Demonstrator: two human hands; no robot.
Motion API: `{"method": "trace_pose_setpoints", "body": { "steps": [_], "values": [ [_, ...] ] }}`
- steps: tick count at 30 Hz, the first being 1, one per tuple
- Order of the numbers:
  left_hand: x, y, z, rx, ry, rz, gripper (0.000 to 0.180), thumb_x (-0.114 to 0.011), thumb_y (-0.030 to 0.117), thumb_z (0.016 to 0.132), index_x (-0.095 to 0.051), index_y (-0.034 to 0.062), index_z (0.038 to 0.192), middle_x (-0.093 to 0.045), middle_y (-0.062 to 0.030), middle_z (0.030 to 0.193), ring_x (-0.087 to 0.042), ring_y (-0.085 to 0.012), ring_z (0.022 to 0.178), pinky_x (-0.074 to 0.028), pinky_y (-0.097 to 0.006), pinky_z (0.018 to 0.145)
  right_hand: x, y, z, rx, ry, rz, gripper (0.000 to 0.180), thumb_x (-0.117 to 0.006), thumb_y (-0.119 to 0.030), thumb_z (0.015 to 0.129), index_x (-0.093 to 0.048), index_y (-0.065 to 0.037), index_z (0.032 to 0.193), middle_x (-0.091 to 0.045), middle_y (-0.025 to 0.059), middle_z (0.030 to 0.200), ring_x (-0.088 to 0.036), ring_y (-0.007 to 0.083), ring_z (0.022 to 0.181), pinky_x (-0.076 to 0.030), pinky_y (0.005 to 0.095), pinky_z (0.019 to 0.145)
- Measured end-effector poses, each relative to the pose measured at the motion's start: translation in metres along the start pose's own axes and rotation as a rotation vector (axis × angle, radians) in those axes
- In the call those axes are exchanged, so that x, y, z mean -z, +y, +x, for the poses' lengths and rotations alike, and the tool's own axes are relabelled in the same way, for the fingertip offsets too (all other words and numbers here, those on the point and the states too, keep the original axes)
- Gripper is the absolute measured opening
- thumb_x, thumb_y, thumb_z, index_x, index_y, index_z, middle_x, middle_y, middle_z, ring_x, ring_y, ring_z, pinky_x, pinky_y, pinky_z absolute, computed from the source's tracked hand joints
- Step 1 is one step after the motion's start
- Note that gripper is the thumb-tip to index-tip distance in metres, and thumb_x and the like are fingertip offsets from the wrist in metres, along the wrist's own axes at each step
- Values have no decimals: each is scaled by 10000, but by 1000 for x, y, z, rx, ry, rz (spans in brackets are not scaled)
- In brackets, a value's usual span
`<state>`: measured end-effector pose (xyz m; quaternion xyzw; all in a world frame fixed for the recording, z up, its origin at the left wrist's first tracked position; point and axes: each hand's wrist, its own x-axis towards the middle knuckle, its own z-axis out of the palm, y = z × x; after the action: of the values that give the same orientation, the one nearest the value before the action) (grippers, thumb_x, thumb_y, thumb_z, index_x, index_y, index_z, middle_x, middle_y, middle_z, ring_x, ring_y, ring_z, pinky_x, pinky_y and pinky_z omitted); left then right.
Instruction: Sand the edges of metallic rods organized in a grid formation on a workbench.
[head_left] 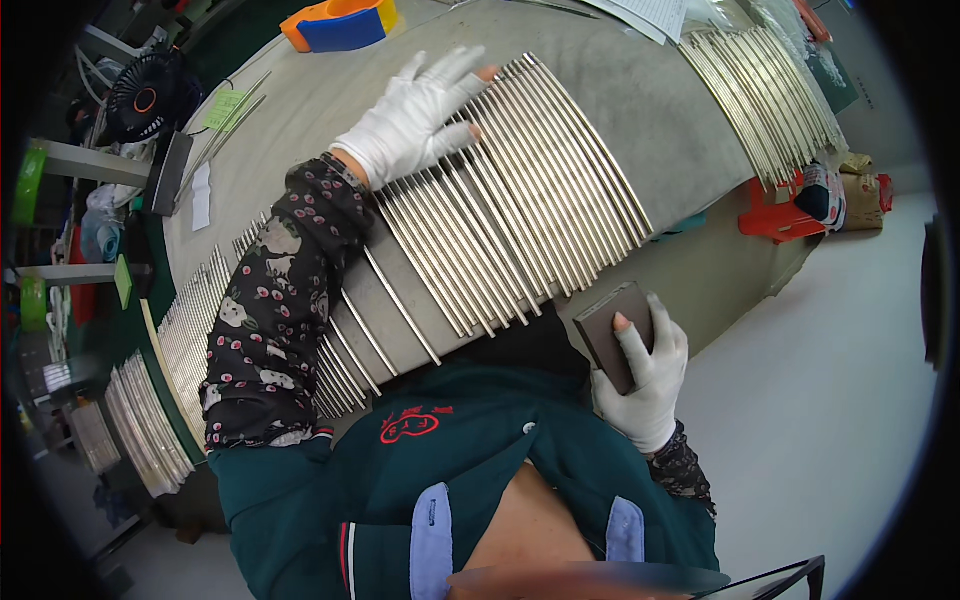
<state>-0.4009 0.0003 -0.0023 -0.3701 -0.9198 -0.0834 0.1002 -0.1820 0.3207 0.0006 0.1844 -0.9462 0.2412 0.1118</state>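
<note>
My left hand (410, 125), in a white glove with bare fingertips, reaches across the table with its fingers spread. Its thumb and fingertips lie at the far ends of a row of thin, shiny metal rods (555, 170) laid side by side. Near the table's front edge, my right hand (645, 385), gloved likewise, grips a flat, dark grey rectangular block (612, 330) beside the rods' near ends. What the block is, I cannot tell. A few rods (400, 305) lie apart to the left of the row, partly under my left sleeve.
More rods (190, 330) lie at the left, and a bundle of rods (765, 100) rests at the right. An orange and blue tape dispenser (345, 25) stands at the back. A black fan (145, 95) is at the far left; a red stool (780, 215) stands right of the table.
</note>
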Motion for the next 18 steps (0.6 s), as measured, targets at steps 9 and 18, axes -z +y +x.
{"method": "trace_pose_setpoints", "body": {
  "steps": [9, 18],
  "values": [
    [-16, -23, -25, 199, -123, -101, 562, -431, 457, 940, -353, 171, 1417, -275, -111, 1500, -224, -402, 1370, -196, -454, 1128, -22, -18, 7, 14, -3, 15, 704, -760, -174, 506, -570, -161, 1184, -432, 240, 1302, -509, 346, 1007, -408, 426, 823],
    [-5, -7, -28, 133, -113, -105, 594, -430, 475, 935, -337, 149, 1423, -277, -123, 1496, -262, -372, 1363, -213, -423, 1126, -21, -22, 5, 2, -13, -8, 713, -759, -169, 510, -560, -164, 1195, -432, 234, 1305, -501, 344, 1024, -405, 424, 830]
  ]
}}
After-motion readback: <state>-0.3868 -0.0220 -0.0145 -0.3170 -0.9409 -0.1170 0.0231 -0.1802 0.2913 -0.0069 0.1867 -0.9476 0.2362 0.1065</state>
